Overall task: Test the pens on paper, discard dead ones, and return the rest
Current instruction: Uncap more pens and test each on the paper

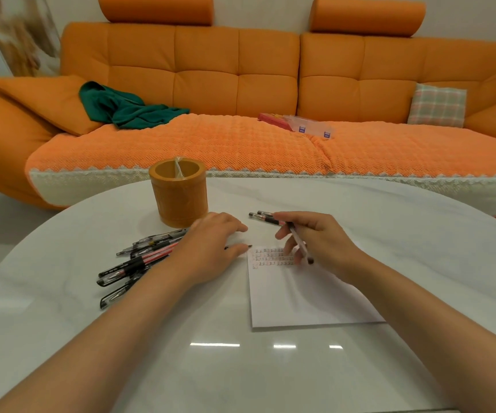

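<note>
A white sheet of paper (303, 296) lies on the table with rows of small test marks near its top edge. My right hand (321, 242) grips a clear-barrelled pen (299, 244), its dark end pointing down over the marks. My left hand (214, 248) rests palm down at the paper's upper left corner. A thin dark tip pokes out beside its thumb, and what it belongs to is hidden. A pile of several black and red pens (139, 260) lies left of that hand. Two more pens (260, 216) lie beyond the paper. An orange pen holder (178, 195) stands behind.
The round white table (240, 368) has its far edge close to an orange sofa (240, 84). On the sofa lie a green cloth (121, 107), a clear plastic box (309, 125) and a checked cushion (437, 105).
</note>
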`<state>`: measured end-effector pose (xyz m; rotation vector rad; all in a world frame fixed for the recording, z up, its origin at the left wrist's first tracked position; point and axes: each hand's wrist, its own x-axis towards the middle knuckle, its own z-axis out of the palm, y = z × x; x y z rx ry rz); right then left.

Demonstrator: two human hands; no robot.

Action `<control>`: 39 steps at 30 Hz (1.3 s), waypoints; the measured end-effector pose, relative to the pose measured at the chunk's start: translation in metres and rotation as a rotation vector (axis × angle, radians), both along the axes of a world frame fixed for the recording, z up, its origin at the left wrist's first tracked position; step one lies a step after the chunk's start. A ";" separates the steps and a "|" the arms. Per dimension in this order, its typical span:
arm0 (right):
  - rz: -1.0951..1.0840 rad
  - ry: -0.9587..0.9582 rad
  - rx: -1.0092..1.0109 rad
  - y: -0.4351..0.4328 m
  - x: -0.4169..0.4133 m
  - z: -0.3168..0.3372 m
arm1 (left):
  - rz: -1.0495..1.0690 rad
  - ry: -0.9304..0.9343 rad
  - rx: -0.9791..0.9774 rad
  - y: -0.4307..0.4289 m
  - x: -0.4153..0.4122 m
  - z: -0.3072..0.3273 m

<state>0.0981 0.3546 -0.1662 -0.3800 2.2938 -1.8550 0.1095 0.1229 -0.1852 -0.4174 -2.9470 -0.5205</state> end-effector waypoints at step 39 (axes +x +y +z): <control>-0.054 0.715 1.085 -0.017 0.009 0.003 | 0.041 -0.404 0.803 0.031 0.019 0.032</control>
